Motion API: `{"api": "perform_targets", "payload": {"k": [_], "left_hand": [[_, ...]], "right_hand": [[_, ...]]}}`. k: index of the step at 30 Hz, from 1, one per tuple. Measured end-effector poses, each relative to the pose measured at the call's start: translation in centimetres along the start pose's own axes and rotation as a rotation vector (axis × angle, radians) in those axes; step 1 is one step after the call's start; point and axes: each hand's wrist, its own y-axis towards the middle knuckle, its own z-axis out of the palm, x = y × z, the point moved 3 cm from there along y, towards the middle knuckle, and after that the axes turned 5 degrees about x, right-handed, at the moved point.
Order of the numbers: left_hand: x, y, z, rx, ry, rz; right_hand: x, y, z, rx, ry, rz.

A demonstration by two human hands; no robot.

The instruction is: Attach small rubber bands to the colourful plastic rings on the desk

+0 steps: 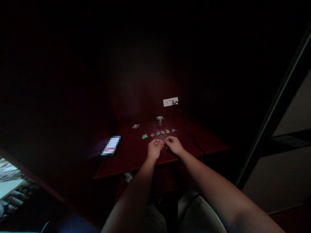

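My left hand (155,149) and my right hand (174,145) meet fingertip to fingertip just above the dark red desk. Both are pinched closed, and whatever lies between the fingers is too small or hidden to make out. Beyond them runs a row of small coloured loops, sorted by colour: a green pile (144,136), an orange pile (152,135), a blue pile (158,133), a pink pile (162,132), a yellow pile (167,131) and a purple pile (173,130). A mixed-colour cluster of loops (135,126) lies farther back on the left.
Behind the row stands a small clear jar (160,121) with a lid. A lit phone (111,145) is at the desk's left side. A black cable (190,132) runs down from the white wall socket (170,102) across the right of the desk (131,158).
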Motion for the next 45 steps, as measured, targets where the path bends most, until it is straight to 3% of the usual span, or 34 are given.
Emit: {"api": "perform_targets", "payload": {"k": [8, 16, 30, 38, 42, 45], "left_hand": [[0.0, 0.1, 0.0, -0.019, -0.027, -0.015], [0.2, 0.2, 0.0, 0.02, 0.118, 0.064], [0.2, 0.2, -0.1, 0.022, 0.112, 0.104], [0.6, 0.0, 0.2, 0.025, 0.115, 0.097], [1.0, 0.2, 0.2, 0.032, 0.134, 0.096], [1.1, 0.2, 0.2, 0.05, 0.141, 0.108]], "right_hand": [[0.1, 0.0, -0.1, -0.002, 0.038, -0.007], [-0.5, 0.2, -0.2, -0.024, 0.094, 0.002], [0.1, -0.1, -0.1, 0.018, 0.159, 0.027], [-0.5, -0.1, -0.7, -0.047, 0.324, 0.049], [-0.6, -0.2, -0.4, 0.06, 0.242, 0.052], [-0.5, -0.2, -0.4, 0.058, 0.185, 0.056]]}}
